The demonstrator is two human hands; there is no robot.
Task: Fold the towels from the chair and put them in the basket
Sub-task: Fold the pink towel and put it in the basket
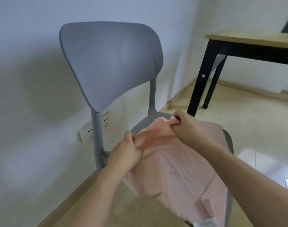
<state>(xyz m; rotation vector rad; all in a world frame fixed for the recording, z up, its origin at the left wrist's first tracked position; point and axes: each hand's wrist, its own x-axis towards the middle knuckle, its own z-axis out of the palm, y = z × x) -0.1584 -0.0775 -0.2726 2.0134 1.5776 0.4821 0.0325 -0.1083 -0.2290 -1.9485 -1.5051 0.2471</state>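
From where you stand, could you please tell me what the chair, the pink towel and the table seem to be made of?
Chair: probably moulded plastic, matte grey, seamless one-piece back and legs. Pink towel: soft woven cloth, seemingly terry or microfibre, ribbed, with a scalloped edge; both hands pinch it. Table: light wood-look top, possibly laminate, on black legs, painted wood or metal, unclear.
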